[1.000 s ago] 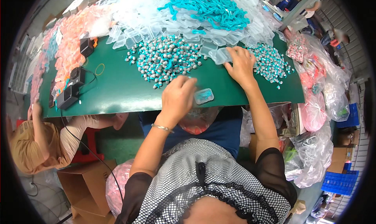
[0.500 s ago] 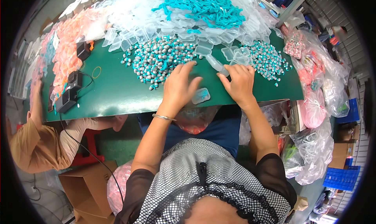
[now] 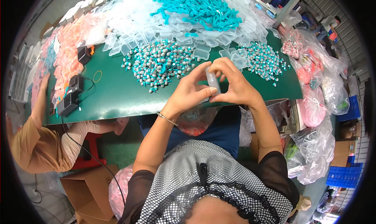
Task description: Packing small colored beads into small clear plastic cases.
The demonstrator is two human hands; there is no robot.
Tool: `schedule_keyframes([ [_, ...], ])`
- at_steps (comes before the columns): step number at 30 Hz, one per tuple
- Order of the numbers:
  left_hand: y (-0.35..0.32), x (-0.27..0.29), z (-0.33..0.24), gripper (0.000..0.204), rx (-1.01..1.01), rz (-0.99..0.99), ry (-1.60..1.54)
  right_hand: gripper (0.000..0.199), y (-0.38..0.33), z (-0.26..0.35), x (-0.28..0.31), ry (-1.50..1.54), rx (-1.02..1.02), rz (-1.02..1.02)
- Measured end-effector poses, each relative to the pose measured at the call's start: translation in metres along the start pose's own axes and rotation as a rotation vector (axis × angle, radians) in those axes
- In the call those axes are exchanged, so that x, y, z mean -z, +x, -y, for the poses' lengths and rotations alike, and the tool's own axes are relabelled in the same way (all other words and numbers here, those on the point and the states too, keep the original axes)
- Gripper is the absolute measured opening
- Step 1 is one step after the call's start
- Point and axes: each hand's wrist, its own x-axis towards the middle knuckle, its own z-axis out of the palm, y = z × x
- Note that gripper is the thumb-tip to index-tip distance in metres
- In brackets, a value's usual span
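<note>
Between my two hands, above the front part of the green table, is a small clear plastic case, tilted on its edge. My left hand grips its left side, thumb and fingers pressed to it. From the other side my right hand closes on the same case, fingers curled over its top and thumb low. The inside of the case cannot be made out. Beyond my left hand lies a heap of small grey-and-teal striped pieces. A smaller heap of white-and-teal pieces sits past my right hand, beside loose clear cases.
Many clear cases and a teal pile of soft looped pieces cover the back of the table. Black boxes with a cable stand at left, near a co-worker's arm. Filled plastic bags crowd the right.
My hands have come together; the left moved right and the right moved left and nearer. The right hand's clear case is now gripped by both. The case lying on the table is largely covered.
</note>
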Motion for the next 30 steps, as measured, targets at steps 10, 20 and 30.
schedule_keyframes([
  [10,0.004,0.011,0.012,0.072,0.060,0.059,-0.152,0.064,-0.008,-0.016,-0.005,0.108,-0.087,-0.109],
  [20,0.015,-0.002,0.028,0.065,-0.185,-0.237,0.997,0.054,-0.056,-0.044,-0.032,-0.435,-0.137,-0.562],
  [30,-0.020,0.039,0.005,0.017,0.048,-0.262,1.103,0.040,-0.069,-0.028,-0.031,-0.680,-0.266,-0.468],
])
